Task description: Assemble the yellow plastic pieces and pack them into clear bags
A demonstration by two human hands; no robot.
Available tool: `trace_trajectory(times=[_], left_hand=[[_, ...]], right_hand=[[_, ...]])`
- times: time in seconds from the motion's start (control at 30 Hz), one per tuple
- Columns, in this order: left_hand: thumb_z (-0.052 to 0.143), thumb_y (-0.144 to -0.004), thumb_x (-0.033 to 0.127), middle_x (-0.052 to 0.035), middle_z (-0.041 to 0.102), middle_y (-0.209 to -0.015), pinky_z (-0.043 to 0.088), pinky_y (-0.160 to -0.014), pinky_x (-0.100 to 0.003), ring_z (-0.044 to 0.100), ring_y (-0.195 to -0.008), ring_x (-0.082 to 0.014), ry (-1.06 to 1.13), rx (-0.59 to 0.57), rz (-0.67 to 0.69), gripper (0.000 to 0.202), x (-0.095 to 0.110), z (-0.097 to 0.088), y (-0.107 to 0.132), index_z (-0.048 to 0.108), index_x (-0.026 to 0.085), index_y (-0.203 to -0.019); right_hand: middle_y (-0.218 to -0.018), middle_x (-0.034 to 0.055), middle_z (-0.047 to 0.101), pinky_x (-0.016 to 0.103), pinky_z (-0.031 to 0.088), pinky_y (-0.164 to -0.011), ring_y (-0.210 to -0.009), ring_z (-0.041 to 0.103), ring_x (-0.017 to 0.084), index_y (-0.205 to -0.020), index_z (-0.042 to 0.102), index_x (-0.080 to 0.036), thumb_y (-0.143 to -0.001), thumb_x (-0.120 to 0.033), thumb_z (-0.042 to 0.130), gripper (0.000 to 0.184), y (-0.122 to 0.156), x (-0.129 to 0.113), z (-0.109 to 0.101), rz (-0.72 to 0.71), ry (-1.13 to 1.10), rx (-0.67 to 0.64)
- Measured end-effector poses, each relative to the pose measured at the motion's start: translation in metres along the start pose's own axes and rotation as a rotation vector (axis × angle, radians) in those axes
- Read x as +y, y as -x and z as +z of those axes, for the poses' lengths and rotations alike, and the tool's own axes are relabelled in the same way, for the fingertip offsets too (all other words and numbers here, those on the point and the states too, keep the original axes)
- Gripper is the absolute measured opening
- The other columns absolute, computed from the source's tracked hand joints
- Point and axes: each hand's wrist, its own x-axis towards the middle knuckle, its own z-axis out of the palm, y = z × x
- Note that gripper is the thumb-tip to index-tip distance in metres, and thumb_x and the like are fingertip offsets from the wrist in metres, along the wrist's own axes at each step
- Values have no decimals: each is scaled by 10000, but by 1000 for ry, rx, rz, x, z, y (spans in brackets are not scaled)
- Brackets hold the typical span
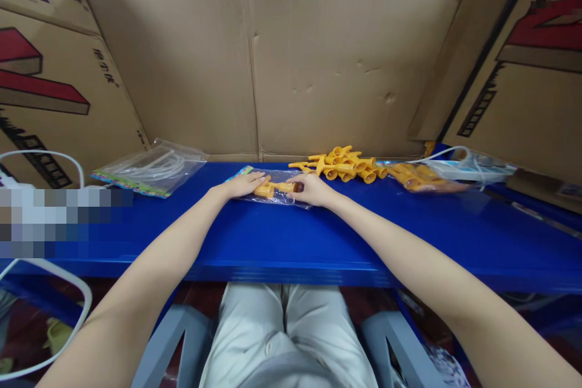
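Note:
A clear plastic bag [285, 199] with a colourful printed edge lies flat on the blue table in front of me. Yellow plastic pieces [264, 188] with a hollow round end show at the bag; I cannot tell whether all of them are inside it. My left hand [245, 184] lies flat on the bag's left part, fingers stretched toward the pieces. At the bag's right end, my right hand [314, 190] has its fingers closed around a yellow plastic piece [290, 187]. Right behind that hand is a loose pile of similar yellow pieces [348, 163].
A filled clear bag of yellow pieces [421, 179] lies to the right, near a white cable [464, 150]. Left stands a clear bag of white tubing [159, 167]. Cardboard [336, 60] walls the table's back and sides. Grey chair armrests [175, 339] flank my legs.

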Motion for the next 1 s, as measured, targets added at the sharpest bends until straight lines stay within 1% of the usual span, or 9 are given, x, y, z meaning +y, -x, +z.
trace_trajectory(times=[0.13,0.23,0.4,0.5,0.6,0.7,0.83,0.9,1.0], left_hand=[[362,-851,481,-35,340,-1450,134,-1112,-300,254,-1370,-190,3,2,-4,577,2,1,0,458,202,-1347],[378,-838,514,-47,314,-1465,138,-1110,-286,257,-1369,-198,18,-24,0,621,2,2,0,437,188,-1363],[432,-806,541,-15,272,-1483,132,-1111,-283,240,-1375,-184,93,-63,111,659,1,6,-2,380,245,-1392],[422,-802,553,-34,230,-1497,113,-1114,-269,201,-1387,-180,74,-81,121,710,3,8,-3,340,203,-1414],[398,-810,566,-55,211,-1500,105,-1118,-274,184,-1391,-191,28,-61,95,734,6,9,-3,325,166,-1421],[350,-838,560,-63,207,-1500,99,-1123,-285,173,-1394,-195,-21,-59,68,717,6,8,-3,308,155,-1429],[276,-852,587,-83,169,-1510,88,-1127,-302,140,-1399,-206,-101,-83,38,745,5,7,-4,272,130,-1440],[266,-850,594,-84,161,-1509,91,-1129,-321,135,-1399,-212,-121,-79,41,749,4,7,-4,269,133,-1440],[273,-850,579,-88,175,-1500,106,-1130,-333,158,-1393,-217,-126,-60,45,742,4,8,-5,282,121,-1434]], right_hand=[[-810,76,686,295,473,-703,-728,618,174,-1066,681,-108,-692,-242,707,398,-1,3,1,-1,-59,-27],[-795,69,677,285,462,-686,-706,607,161,-1069,679,-106,-697,-231,704,394,-2,4,1,27,-71,-10],[-779,30,676,274,444,-684,-694,593,148,-994,704,-149,-726,-168,667,272,-6,7,3,52,-34,24],[-789,49,679,284,446,-708,-714,596,161,-922,716,-137,-721,-135,660,209,-8,9,7,59,9,63],[-786,70,676,305,458,-728,-722,603,174,-895,711,-118,-720,-140,664,183,-10,10,11,65,33,84],[-880,100,671,325,481,-742,-754,620,181,-996,672,-101,-714,-153,678,286,-11,12,16,93,-28,121],[-1114,150,599,311,516,-734,-811,646,171,-1128,573,-115,-691,-137,698,456,-12,21,23,99,-271,116],[-1133,149,579,313,523,-733,-832,648,172,-1086,567,-127,-686,-111,687,418,-13,24,27,86,-337,110],[-1017,125,602,339,515,-744,-813,634,174,-925,586,-121,-703,-122,659,233,-13,25,27,62,-272,145]])
